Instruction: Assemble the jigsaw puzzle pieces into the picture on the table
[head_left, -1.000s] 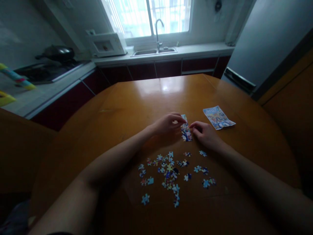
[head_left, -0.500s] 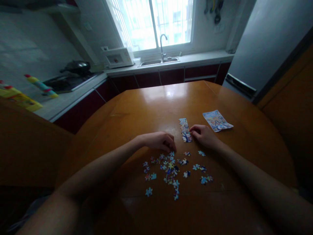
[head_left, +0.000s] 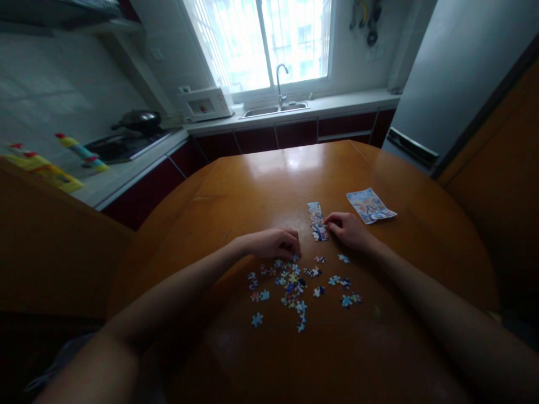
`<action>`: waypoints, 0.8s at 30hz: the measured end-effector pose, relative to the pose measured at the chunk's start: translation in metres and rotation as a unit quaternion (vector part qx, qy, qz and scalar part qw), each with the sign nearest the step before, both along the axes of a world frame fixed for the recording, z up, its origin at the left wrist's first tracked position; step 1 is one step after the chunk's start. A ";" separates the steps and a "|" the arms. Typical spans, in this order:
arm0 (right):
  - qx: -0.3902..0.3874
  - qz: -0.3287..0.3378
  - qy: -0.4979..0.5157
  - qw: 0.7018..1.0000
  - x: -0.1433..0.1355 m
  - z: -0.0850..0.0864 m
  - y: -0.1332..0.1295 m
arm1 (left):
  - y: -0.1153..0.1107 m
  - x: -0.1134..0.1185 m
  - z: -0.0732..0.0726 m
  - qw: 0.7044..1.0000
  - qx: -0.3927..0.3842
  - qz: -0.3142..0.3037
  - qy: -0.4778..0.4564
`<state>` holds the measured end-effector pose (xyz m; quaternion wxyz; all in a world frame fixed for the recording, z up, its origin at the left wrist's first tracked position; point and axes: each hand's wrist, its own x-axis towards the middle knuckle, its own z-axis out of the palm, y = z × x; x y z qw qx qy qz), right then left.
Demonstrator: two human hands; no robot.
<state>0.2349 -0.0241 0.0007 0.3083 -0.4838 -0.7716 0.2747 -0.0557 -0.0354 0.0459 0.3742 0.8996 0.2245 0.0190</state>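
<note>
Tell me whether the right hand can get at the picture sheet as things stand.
Probably yes: the picture sheet lies just beyond the right hand, and nothing visible stands between them, though that hand is at the partial puzzle's edge.

Just the one view here, shot from the wearer's head at the near side of the table (head_left: 261,188), facing forward and tipped down. It's pretty wide: left hand (head_left: 278,243) and right hand (head_left: 348,230) sit fairly close, just below mid-frame, while the window (head_left: 297,42) is way back at top center and the fridge (head_left: 455,84) fills the upper right.
</note>
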 end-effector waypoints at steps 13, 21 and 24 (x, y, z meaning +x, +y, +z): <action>0.001 0.006 0.002 1.000 0.001 -0.006 0.005 | -0.003 -0.004 -0.004 0.994 -0.058 0.088 -0.013; -0.007 0.023 0.021 0.999 0.004 -0.004 0.006 | 0.061 0.004 -0.018 0.954 -0.047 0.260 -0.144; -0.007 0.037 0.030 0.999 0.006 -0.005 0.005 | 0.088 0.019 -0.023 0.914 -0.077 0.342 -0.203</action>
